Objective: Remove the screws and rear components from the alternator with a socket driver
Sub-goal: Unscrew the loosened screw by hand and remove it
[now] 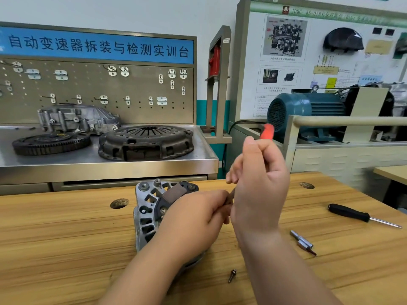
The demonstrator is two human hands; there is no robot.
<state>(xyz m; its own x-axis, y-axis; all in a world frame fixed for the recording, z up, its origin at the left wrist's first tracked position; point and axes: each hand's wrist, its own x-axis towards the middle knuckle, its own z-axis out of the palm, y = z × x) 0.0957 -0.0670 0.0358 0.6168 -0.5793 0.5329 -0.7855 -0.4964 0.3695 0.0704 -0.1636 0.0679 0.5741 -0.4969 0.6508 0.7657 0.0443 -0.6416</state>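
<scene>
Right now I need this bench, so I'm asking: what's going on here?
A person is working on the silver metal alternator standing on the wooden workbench. The right hand grips a red-handled driver, and the left hand pinches its shaft low down by the alternator's rear. One loose dark screw lies in front; a black-handled screwdriver and silver socket bits lie to the right.

Both bare forearms come in from the bottom edge. Left hand [198,219] sits low, back of the hand up, fingers curled and pinching the shaft of the driver [267,131]. Right hand [259,190] is higher, just beside it, fist wrapped round the driver's red handle, wrist bent back a bit.
</scene>
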